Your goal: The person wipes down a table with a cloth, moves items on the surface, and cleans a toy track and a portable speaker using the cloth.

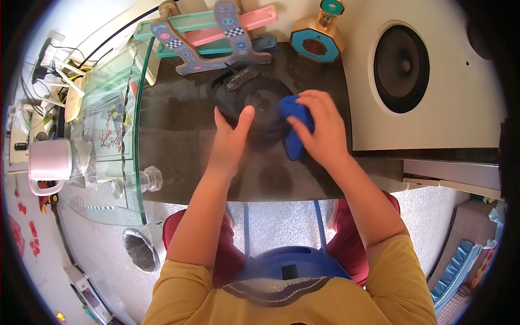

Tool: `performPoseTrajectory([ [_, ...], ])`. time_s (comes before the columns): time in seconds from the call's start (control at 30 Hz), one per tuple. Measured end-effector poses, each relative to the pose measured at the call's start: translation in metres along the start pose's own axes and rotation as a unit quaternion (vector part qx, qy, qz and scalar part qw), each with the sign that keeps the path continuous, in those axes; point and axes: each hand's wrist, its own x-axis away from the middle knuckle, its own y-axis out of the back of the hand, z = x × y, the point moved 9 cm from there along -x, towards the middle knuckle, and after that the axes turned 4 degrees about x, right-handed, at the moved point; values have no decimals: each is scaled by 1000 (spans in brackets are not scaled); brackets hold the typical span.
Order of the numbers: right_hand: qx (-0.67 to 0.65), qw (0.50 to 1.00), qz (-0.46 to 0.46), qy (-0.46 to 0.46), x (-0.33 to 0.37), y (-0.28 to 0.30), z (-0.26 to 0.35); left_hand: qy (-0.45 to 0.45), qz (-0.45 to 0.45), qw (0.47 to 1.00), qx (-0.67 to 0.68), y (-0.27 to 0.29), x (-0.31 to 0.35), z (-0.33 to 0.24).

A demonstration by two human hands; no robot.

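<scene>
A black round appliance base (261, 106) with an oval button panel (241, 79) rests on or just above the dark table; which of the two I cannot tell. My left hand (232, 132) grips its near left edge, thumb on top and the other fingers mostly hidden beneath or behind it. At the base's right side, my right hand (322, 124) is closed round a bunched blue cloth (294, 142). The cloth touches or overlaps the right rim, and part of it hangs down below my fingers.
Behind the base stand a toy ramp track (230, 32) and a gold-and-teal bottle (317, 43). A white speaker (374, 127) borders the right. Glass shelving (140, 124) edges the left, with a pale pink kettle (51, 160) beyond. A blue stool (295, 262) is under me.
</scene>
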Motion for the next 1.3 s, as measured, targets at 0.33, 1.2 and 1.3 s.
performPoseTrajectory([
  [0.33, -4, 993, 52, 104, 11, -10, 38, -12, 9, 1000, 18, 3, -2, -2],
  [1.2, 18, 998, -62, 13, -17, 21, 11, -194, 79, 948, -241, -30, 20, -43],
  [1.3, 31, 996, -84, -20, -18, 29, -2, -255, 85, 919, -287, -39, 27, -47],
])
